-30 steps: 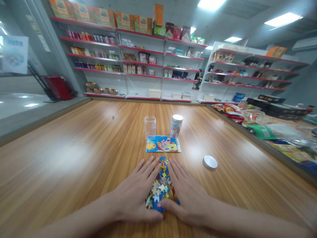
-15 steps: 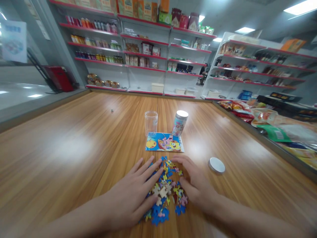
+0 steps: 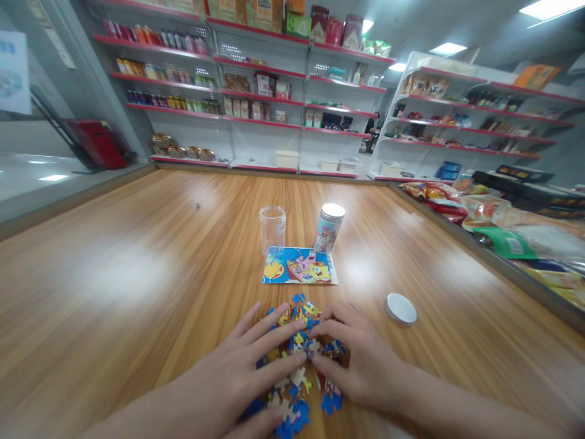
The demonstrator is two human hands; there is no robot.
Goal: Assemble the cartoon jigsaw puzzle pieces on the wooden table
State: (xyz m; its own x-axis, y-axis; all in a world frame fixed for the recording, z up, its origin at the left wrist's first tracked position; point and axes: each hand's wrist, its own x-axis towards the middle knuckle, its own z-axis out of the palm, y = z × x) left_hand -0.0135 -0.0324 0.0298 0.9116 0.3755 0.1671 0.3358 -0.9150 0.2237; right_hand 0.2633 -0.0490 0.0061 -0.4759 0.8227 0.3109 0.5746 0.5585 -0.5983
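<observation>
Two hands work over a loose pile of small puzzle pieces (image 3: 299,375) on the wooden table (image 3: 137,274), close to the person. The left hand (image 3: 235,369) lies palm down along the left side of the pile, its fingers spread apart, covering part of it. The right hand (image 3: 363,350) is on the other side, fingers bent and thumb tucked in toward the pieces; whether it pinches one cannot be told. The two hands are separate, though their fingertips come near each other over the middle of the pile. Blue, yellow and cream pieces show between and below them.

Just beyond the pile lies a flat card (image 3: 297,268) with a bright cartoon picture. Behind its left part stands a clear jar (image 3: 273,228), upright, and at its back edge toward the right stands a printed can (image 3: 328,231) with a pale top. A round white lid (image 3: 401,308) lies on the table to the right of the right hand, apart from it. Snack bags (image 3: 505,241) are heaped past the table's right edge, and stocked shelves (image 3: 258,122) stand beyond the far edge.
</observation>
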